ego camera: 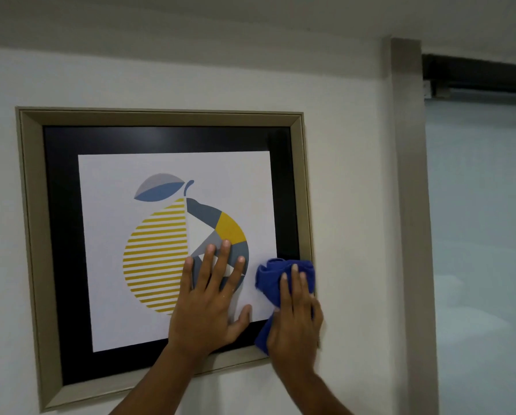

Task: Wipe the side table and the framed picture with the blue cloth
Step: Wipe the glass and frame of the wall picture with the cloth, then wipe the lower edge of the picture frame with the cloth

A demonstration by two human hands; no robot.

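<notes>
The framed picture (35, 223) hangs on a white wall: a beige frame, a black mat, and a white print of a yellow, grey and blue fruit. My left hand (208, 298) lies flat on the glass over the print's lower right, fingers spread, holding nothing. My right hand (295, 322) presses the bunched blue cloth (273, 277) against the picture's lower right corner, over the mat and frame edge. The side table is out of view.
A beige vertical door post (409, 205) runs down the wall right of the picture. Beyond it is a frosted glass panel (484, 235) under a black rail (478, 74). Bare white wall surrounds the frame.
</notes>
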